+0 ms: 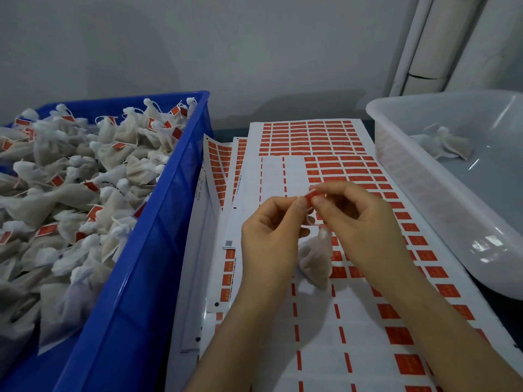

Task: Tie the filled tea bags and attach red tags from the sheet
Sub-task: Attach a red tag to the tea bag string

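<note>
Both your left hand [271, 224] and right hand [353, 213] pinch the flimsy tag [310, 197] over the string, so hold its edges while the light, soft bag [315, 260] dangles.

The dark worktop [501, 312] carries a blue crate [135, 278] at the left, overlapping sheets of red tags [325, 148] in the middle, and a white translucent tub [452, 199] at the right.

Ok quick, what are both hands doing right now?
Left hand: fingertips pinch the red tag.
Right hand: pinches the same red tag; the tea bag hangs below on its string.
</note>
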The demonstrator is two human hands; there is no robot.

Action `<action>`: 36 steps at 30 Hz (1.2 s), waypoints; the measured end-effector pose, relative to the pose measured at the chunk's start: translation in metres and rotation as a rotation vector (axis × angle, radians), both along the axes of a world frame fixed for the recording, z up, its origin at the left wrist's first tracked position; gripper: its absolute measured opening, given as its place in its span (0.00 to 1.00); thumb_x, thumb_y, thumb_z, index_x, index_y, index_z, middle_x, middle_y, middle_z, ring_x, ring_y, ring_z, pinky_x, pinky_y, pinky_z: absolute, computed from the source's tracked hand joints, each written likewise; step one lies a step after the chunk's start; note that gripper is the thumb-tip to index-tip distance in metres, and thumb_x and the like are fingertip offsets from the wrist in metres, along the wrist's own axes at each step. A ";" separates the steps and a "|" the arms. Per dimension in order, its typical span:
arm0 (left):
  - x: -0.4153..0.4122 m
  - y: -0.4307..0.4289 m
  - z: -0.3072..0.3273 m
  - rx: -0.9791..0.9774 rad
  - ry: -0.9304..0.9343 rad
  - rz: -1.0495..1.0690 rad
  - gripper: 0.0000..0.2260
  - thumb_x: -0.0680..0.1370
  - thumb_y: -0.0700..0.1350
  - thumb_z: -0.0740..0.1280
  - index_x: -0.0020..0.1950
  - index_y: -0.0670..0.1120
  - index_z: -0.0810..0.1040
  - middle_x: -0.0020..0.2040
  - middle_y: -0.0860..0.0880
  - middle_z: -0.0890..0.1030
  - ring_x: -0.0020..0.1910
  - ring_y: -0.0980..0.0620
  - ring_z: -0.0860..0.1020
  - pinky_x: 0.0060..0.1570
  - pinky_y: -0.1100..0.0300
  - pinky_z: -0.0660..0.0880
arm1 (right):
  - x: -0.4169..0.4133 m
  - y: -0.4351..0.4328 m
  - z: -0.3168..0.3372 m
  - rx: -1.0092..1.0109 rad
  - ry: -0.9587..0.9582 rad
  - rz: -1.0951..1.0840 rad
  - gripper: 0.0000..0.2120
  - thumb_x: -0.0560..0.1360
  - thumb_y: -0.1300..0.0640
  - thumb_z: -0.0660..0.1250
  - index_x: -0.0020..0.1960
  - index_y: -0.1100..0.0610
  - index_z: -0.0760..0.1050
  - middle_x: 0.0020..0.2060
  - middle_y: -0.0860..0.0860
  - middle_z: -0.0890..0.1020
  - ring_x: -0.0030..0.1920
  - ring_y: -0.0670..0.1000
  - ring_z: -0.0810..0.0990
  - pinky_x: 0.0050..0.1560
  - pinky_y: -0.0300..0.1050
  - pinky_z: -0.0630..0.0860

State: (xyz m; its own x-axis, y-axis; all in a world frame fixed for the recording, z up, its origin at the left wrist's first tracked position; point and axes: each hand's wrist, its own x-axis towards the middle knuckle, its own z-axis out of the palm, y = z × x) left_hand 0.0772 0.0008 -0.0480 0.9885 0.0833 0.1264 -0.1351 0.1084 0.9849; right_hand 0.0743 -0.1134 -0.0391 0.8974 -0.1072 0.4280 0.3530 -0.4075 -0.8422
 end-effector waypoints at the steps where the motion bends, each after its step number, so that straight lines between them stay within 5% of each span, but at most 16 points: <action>1: 0.000 0.000 0.000 0.018 -0.014 -0.003 0.04 0.76 0.47 0.67 0.45 0.52 0.81 0.39 0.56 0.83 0.41 0.57 0.82 0.36 0.70 0.77 | 0.000 0.000 0.000 -0.013 0.010 0.004 0.09 0.73 0.53 0.67 0.44 0.38 0.72 0.40 0.33 0.77 0.46 0.29 0.75 0.38 0.19 0.68; 9: 0.000 0.003 0.000 -0.031 0.020 0.015 0.05 0.72 0.47 0.71 0.46 0.56 0.83 0.42 0.61 0.84 0.43 0.62 0.81 0.35 0.71 0.76 | -0.001 -0.001 0.001 0.021 0.019 -0.020 0.02 0.68 0.45 0.64 0.40 0.39 0.72 0.36 0.26 0.77 0.44 0.30 0.76 0.38 0.19 0.68; 16: 0.003 0.001 -0.002 -0.086 0.022 -0.016 0.03 0.74 0.47 0.69 0.45 0.52 0.82 0.41 0.55 0.84 0.44 0.55 0.83 0.38 0.66 0.78 | -0.001 0.000 0.001 0.081 0.021 0.018 0.08 0.71 0.53 0.67 0.42 0.39 0.73 0.35 0.25 0.77 0.44 0.28 0.76 0.37 0.20 0.69; 32: 0.001 0.001 -0.008 0.258 -0.175 0.091 0.12 0.77 0.37 0.65 0.39 0.52 0.74 0.38 0.58 0.79 0.43 0.60 0.77 0.40 0.74 0.75 | -0.006 0.009 -0.008 -0.094 -0.057 0.017 0.13 0.73 0.61 0.67 0.37 0.46 0.68 0.31 0.40 0.76 0.43 0.35 0.76 0.41 0.21 0.69; 36: 0.003 0.002 -0.009 0.246 -0.165 0.096 0.10 0.77 0.38 0.66 0.40 0.52 0.75 0.38 0.58 0.79 0.42 0.60 0.78 0.40 0.73 0.75 | -0.004 0.008 -0.005 -0.058 -0.022 0.070 0.11 0.73 0.58 0.67 0.38 0.46 0.70 0.39 0.38 0.78 0.43 0.36 0.76 0.41 0.23 0.70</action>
